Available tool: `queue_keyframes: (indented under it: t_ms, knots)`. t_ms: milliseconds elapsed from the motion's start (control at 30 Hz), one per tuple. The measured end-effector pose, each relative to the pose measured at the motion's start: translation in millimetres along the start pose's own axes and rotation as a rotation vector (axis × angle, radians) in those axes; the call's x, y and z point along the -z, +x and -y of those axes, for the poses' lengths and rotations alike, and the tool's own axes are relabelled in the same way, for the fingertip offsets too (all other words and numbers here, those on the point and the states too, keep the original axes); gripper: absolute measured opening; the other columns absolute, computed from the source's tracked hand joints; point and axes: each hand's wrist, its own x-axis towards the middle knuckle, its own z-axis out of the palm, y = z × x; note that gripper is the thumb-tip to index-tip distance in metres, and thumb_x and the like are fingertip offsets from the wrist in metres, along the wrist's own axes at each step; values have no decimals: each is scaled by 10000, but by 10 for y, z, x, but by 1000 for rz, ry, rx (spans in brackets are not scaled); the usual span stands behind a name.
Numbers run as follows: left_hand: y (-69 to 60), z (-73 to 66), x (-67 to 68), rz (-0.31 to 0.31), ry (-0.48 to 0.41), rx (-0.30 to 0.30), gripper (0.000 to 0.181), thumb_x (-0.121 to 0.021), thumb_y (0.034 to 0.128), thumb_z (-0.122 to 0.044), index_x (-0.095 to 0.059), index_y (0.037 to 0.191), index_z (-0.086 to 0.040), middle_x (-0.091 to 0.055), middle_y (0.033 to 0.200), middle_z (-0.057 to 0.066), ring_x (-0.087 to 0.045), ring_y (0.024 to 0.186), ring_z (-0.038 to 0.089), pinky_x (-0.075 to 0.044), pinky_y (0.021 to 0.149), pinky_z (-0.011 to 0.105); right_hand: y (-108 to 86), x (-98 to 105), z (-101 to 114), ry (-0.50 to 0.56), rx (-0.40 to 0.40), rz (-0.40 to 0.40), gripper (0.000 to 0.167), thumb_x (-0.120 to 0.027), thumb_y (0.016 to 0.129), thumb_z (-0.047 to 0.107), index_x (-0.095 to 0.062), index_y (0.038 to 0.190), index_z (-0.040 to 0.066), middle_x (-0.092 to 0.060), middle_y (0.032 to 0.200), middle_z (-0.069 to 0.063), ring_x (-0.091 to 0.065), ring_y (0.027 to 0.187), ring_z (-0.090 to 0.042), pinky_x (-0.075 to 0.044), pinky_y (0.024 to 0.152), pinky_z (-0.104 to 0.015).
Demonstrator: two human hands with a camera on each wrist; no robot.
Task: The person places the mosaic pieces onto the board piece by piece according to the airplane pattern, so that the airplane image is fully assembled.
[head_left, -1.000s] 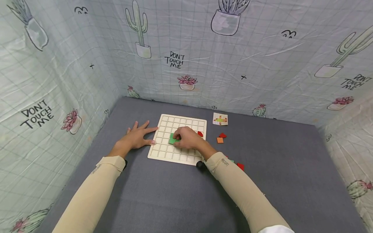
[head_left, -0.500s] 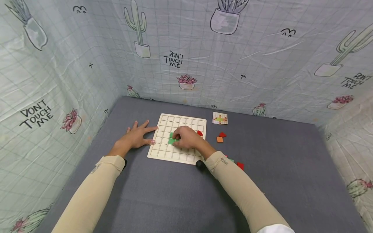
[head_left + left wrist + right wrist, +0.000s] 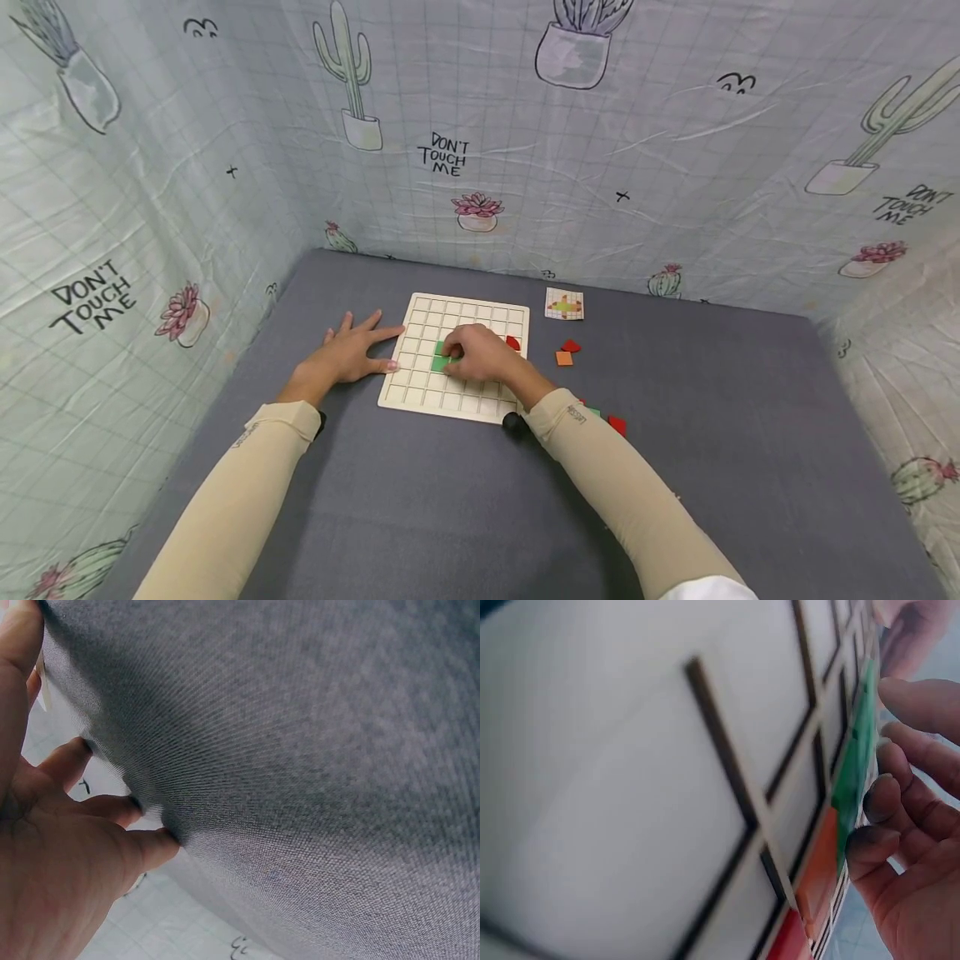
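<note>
A pale wooden grid board (image 3: 416, 394) lies on the grey table. My left hand (image 3: 347, 353) rests beside it with spread fingers, the thumb and index finger at the board's left edge. Over the middle of the board, my right hand (image 3: 483, 354) has curled fingers and thumb on a green tile (image 3: 439, 363), one of the green pieces set in the grid. In the right wrist view, fingertips touch the green pieces (image 3: 853, 776), with an orange tile (image 3: 821, 859) and a red piece (image 3: 789, 937) alongside. The hand hides part of the board.
A small pattern card (image 3: 564, 304) lies behind and right of the board. Nearer are a loose red piece (image 3: 571, 346) and an orange square (image 3: 564, 358). More tiles, including a red one (image 3: 617, 425), sit partly behind the right forearm. Printed cloth walls enclose the table.
The green tile under my right hand was skewed across the grid lines one second ago; it now lies in line with the cells. Both hands stay in place.
</note>
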Motion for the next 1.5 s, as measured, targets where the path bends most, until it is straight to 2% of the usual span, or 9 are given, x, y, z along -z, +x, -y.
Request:
queue_keyframes:
  t_ms: [267,433,633,933,1200,1367,1500]
  knots:
    - [8,16,17,3,15,1,798,-682,970,-528,-328,1650,-306,-58,1764,187,72,1561,614,-55,1192,826,-224,246,-72,207,-4,0,110,-707,973,70,-808,988,28,-781,942,-78,-615,763,-91,-525,757,-251]
    - [-9,30,35,11,8,1,795,-686,976,-511,-326,1652,-296,-50,1763,193,81,1559,616,-46,1194,824,-388,343,-170,278,-7,18,105,-715,961,40,-811,950,-2,-784,903,-91,-626,711,-130,-532,715,-263]
    - [-14,60,23,17,2,-2,792,-674,983,-516,-321,1654,-287,-43,1761,203,92,1552,626,-44,1184,833,-629,430,-321,282,-5,46,91,-725,946,12,-815,935,0,-789,902,-108,-679,743,-143,-561,709,-263]
    - [-23,49,24,22,1,-3,798,-672,979,-531,-325,1653,-283,-49,1758,215,87,1545,641,-47,1179,837,-1120,624,-594,248,-12,104,73,-750,911,-25,-817,939,-16,-781,887,-124,-615,710,-94,-538,681,-260]
    - [-16,38,22,25,7,-12,804,-665,980,-536,-312,1657,-283,-41,1758,217,88,1547,636,-48,1175,841,-1573,755,-903,286,-27,134,108,-719,891,-88,-805,909,-24,-741,858,-142,-557,682,-93,-507,641,-242]
    - [-14,13,29,29,0,-17,798,-671,984,-518,-316,1657,-275,-40,1757,220,92,1546,637,-42,1173,843,-1758,785,-1052,301,-23,181,145,-719,873,-116,-803,951,-28,-702,846,-159,-549,693,-97,-508,641,-242]
    - [-1,-15,29,30,6,-19,795,-671,986,-515,-315,1657,-280,-42,1758,217,90,1547,635,-46,1177,840,-1843,771,-1118,292,-57,215,221,-729,856,-118,-808,1024,2,-668,868,-138,-540,725,-104,-501,648,-239]
